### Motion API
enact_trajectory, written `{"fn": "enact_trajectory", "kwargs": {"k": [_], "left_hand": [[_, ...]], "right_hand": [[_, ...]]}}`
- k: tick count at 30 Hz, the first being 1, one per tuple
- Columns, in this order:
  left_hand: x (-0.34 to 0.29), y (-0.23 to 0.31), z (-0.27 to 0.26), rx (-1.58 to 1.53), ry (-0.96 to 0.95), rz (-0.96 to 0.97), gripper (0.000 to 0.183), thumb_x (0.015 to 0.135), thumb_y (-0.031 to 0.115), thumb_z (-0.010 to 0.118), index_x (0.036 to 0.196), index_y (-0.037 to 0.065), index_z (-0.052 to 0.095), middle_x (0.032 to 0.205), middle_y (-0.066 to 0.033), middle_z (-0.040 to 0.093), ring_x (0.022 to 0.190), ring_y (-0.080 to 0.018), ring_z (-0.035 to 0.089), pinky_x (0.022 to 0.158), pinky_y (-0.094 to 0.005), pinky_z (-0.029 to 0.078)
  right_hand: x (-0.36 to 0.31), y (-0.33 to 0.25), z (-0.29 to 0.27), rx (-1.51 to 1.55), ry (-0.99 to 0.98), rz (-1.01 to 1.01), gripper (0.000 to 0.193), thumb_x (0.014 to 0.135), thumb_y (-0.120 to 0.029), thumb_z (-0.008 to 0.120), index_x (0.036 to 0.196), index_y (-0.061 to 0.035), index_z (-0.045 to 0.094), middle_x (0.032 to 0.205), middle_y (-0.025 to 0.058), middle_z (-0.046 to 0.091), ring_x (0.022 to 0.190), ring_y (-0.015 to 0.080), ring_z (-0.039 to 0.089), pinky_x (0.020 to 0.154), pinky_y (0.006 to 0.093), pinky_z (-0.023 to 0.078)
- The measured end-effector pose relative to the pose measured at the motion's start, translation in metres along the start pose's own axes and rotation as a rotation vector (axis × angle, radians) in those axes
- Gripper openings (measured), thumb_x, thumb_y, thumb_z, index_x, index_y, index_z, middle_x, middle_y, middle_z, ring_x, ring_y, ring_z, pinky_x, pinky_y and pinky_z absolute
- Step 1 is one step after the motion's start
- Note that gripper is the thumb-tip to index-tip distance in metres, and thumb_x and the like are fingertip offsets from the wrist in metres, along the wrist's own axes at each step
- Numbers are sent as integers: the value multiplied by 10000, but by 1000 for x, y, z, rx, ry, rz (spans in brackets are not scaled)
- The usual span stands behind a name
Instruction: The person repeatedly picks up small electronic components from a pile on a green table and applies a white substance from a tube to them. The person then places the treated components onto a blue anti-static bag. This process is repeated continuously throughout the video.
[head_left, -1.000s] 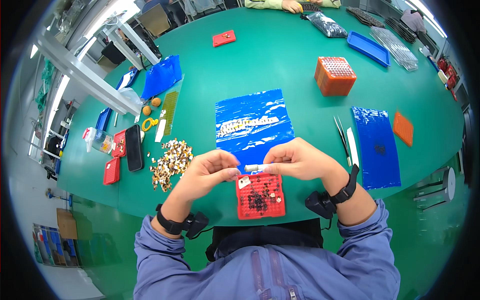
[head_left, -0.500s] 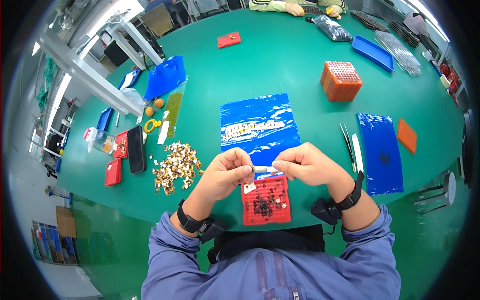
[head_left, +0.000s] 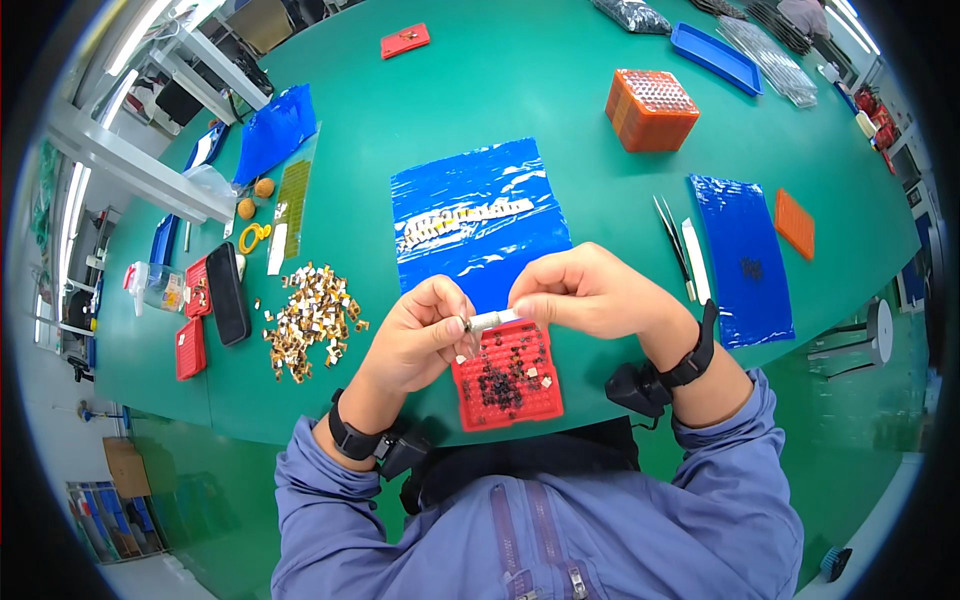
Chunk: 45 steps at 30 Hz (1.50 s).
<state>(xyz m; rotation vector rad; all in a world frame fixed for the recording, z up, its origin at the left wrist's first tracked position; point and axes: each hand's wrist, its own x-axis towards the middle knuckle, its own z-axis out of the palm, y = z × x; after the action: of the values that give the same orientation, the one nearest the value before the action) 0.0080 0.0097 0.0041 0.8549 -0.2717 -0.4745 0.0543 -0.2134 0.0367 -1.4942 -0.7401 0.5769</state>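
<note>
One pale cylinder [head_left: 491, 320] between bare fingers [head_left: 537, 306], gridded red tray [head_left: 484, 416]

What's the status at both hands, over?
Left fingers, right fingers at opposite ends of white cylinder. Close by: red tray bearing small dark pieces.

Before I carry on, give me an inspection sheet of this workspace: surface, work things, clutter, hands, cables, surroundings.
Surface: green tabletop, with a blue plastic sheet bearing small white pieces.
Work things: pale cylindrical piece over the far edge of a red perforated tray holding small dark parts.
Clutter: loose white-and-gold pile, black rectangular phone, slim dark tweezers.
Hands: right hand pinches the piece's right end; left hand fingertips at its left end, grip unclear.
Cables: short black cord below the right wrist.
Surroundings: grey metal frame left, grey round stool right.
</note>
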Motion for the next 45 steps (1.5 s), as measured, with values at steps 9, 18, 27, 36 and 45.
{"fn": "enact_trajectory", "kwargs": {"k": [9,18,27,36,45], "left_hand": [[0,-3,-1,-46,-35,43,105,845,59,589,859,49,485,745,-59,543,664,-140,577,616,-253,470],[-2,-1,1,49,-44,39,121,852,85,590,852,60,472,728,-52,525,649,-133,556,590,-252,447],[-2,1,2,123,-62,33,132,857,99,586,845,63,460,723,-59,514,628,-135,539,570,-255,431],[-2,-2,0,101,-80,18,105,839,49,595,841,38,490,753,-70,548,674,-134,563,622,-254,469],[-4,-2,-2,169,-84,-10,97,823,16,606,838,25,511,778,-67,574,696,-123,581,640,-248,484]], "right_hand": [[-2,-10,1,-37,-91,146,134,825,-140,645,815,-17,593,641,-15,537,580,28,448,509,201,367],[-1,-18,-3,-32,-159,315,133,813,-125,662,862,-19,597,624,-31,530,551,13,427,484,184,342],[-2,-6,-6,-142,-145,79,157,858,-180,600,848,-22,601,614,-7,548,523,45,466,470,201,372],[-3,4,-8,-177,-171,-99,157,850,-179,617,850,-25,593,580,-7,562,424,42,445,387,203,332],[-2,6,-13,-268,-200,-100,190,863,-206,599,837,-18,614,568,7,554,429,63,453,401,219,343]]}}
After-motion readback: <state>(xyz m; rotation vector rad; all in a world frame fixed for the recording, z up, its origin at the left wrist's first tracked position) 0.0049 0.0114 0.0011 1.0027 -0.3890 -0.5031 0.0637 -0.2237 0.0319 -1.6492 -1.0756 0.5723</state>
